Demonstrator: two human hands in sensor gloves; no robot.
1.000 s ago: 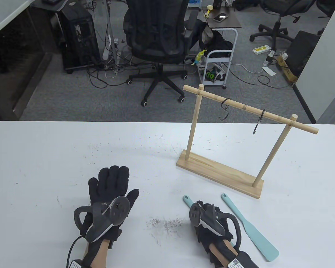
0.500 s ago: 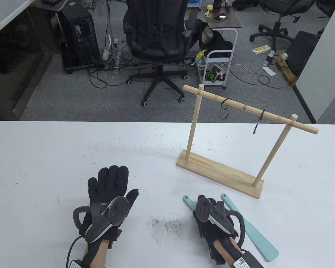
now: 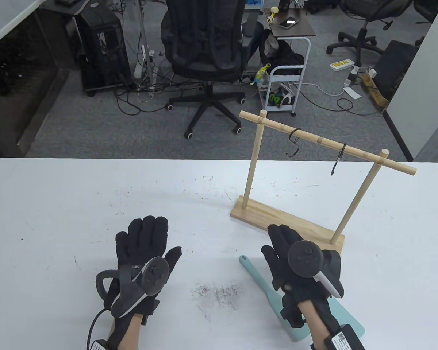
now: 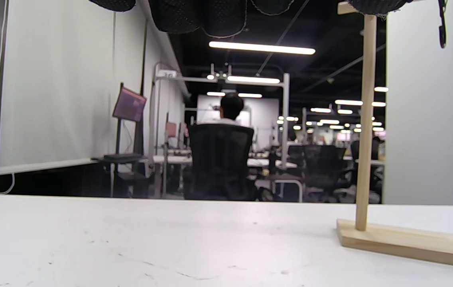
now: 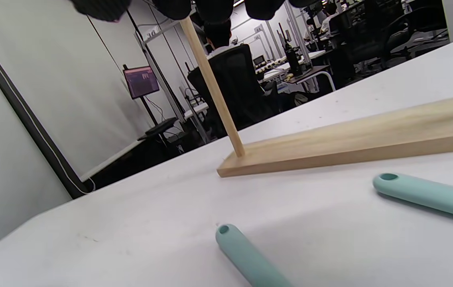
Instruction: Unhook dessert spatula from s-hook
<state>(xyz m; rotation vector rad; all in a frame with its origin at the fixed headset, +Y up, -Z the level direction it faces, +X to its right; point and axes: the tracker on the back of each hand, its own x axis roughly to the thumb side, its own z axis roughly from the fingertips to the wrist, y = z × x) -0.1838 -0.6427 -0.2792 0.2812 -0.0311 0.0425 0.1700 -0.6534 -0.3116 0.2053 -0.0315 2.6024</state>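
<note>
Right hand [image 3: 299, 262] lifted off spatulas, now open, fingers spread, holding nothing, two teal spatulas [image 3: 262, 282] flat on table [image 3: 58, 204] under it, rack [image 3: 288, 222] at 12 o'clock, left hand [image 3: 142, 251] flat, empty

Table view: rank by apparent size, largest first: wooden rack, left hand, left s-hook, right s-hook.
1. wooden rack
2. left hand, nearer the camera, so it looks bigger than it would farther back
3. left s-hook and right s-hook: they look alike, not ranked.
</note>
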